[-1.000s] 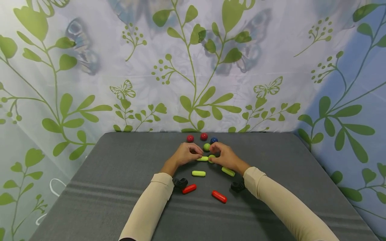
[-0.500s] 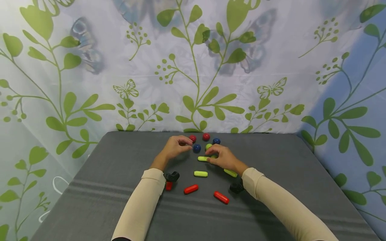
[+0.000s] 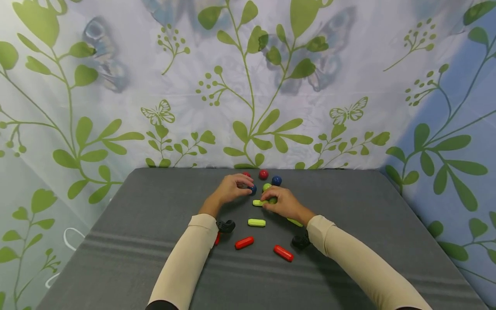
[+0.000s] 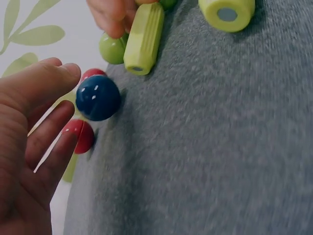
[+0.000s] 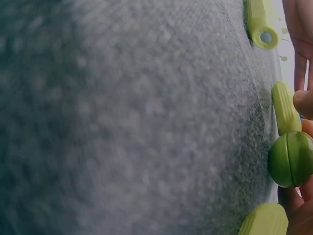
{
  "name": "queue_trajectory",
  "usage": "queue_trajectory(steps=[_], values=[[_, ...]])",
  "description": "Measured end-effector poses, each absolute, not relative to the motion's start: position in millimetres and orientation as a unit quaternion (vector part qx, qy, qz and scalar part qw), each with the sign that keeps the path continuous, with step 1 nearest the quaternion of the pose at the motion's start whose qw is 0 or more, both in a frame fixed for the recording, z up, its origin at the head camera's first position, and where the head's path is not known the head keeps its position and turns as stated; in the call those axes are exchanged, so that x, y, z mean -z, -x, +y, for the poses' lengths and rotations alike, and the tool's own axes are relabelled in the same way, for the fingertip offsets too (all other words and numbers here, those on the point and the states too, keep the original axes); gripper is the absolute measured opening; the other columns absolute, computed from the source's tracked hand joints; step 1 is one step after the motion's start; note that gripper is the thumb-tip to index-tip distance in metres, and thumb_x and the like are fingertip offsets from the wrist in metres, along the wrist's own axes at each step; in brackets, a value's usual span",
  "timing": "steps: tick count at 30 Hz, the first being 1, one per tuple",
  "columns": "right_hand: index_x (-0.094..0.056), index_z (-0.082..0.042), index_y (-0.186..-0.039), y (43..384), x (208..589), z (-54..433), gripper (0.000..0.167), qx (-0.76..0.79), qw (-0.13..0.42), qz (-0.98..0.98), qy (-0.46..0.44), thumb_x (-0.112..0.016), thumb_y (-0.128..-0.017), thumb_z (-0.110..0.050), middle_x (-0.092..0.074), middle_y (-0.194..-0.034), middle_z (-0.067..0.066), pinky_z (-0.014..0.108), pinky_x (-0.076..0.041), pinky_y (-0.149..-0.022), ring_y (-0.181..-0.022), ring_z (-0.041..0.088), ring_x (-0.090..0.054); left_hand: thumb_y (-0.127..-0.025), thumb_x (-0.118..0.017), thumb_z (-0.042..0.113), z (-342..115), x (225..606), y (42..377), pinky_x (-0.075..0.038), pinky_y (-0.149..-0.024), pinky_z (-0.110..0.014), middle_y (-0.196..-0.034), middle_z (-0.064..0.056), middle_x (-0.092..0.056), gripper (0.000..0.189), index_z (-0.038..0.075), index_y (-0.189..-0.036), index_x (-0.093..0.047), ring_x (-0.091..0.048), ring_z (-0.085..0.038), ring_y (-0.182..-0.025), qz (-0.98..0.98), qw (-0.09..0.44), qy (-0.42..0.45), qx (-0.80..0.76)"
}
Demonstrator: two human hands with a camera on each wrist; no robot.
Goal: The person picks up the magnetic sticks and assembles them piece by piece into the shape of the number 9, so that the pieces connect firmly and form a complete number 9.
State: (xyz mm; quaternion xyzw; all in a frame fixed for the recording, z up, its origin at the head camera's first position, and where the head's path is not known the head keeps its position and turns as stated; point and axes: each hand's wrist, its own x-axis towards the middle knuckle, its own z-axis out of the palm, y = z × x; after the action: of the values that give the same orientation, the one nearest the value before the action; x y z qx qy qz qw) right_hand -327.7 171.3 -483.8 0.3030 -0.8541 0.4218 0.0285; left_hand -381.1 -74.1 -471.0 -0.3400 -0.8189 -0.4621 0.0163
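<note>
Two hands busy at the far middle: left hand [image 3: 231, 188] loosely spread, fingertips against blue ball [image 4: 98, 97], glossy, hard, probably rolls, best pinched across the middle; right hand [image 3: 282, 202] pinching green rod [image 3: 258, 203].

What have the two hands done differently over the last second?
The left hand let go of the ridged green plastic rod, moved away to the left and back, and now touches a glossy dark blue ball that was uncovered beside it. The right hand stayed holding the rod and a green ball. The red capsules did not move.
</note>
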Motion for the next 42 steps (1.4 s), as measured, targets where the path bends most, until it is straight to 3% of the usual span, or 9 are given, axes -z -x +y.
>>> queue_trajectory(steps=[7, 14, 23, 42], values=[[-0.077, -0.01, -0.1, 327.5, 487.3, 169.8, 0.017, -0.418, 0.028, -0.855, -0.306, -0.081, -0.085, -0.003, -0.068, -0.106, -0.002, 0.042, -0.052, -0.091, -0.101, 0.019, -0.064, -0.084, -0.082, 0.004, -65.1, 472.1, 385.4, -0.054, -0.088, -0.035, -0.119, -0.009, -0.07, 0.016, 0.005, -0.1, -0.079, -0.064, -0.025, -0.11, -0.847, 0.016, 0.353, 0.398], [-0.078, -0.011, -0.098, 328.2, 488.3, 167.9, 0.018, -0.418, 0.03, -0.858, -0.296, -0.081, -0.084, 0.0, -0.069, -0.104, -0.002, 0.042, -0.052, -0.091, -0.101, 0.019, -0.064, -0.081, -0.082, -0.002, -65.4, 473.5, 387.5, -0.048, -0.098, -0.039, -0.112, -0.006, -0.07, 0.016, 0.006, -0.092, -0.073, -0.063, -0.024, -0.11, -0.866, 0.017, 0.349, 0.357], [-0.078, -0.009, -0.096, 326.5, 484.5, 164.9, 0.014, -0.419, 0.029, -0.858, -0.295, -0.081, -0.085, 0.0, -0.069, -0.103, -0.001, 0.042, -0.052, -0.09, -0.099, 0.02, -0.064, -0.079, -0.082, -0.006, -78.1, 475.1, 379.3, -0.055, -0.088, -0.032, -0.111, -0.01, -0.067, 0.017, 0.004, -0.086, -0.069, -0.066, -0.026, -0.105, -0.832, 0.019, 0.311, 0.459], [-0.078, -0.013, -0.096, 326.8, 485.3, 168.0, 0.018, -0.414, 0.03, -0.871, -0.263, -0.081, -0.084, 0.0, -0.069, -0.1, -0.002, 0.038, -0.054, -0.085, -0.094, 0.018, -0.065, -0.082, -0.081, -0.005, -92.9, 474.8, 354.7, -0.057, -0.086, -0.038, -0.114, -0.011, -0.068, 0.017, 0.005, -0.09, -0.07, -0.067, -0.028, -0.104, -0.8, 0.024, 0.309, 0.514]])
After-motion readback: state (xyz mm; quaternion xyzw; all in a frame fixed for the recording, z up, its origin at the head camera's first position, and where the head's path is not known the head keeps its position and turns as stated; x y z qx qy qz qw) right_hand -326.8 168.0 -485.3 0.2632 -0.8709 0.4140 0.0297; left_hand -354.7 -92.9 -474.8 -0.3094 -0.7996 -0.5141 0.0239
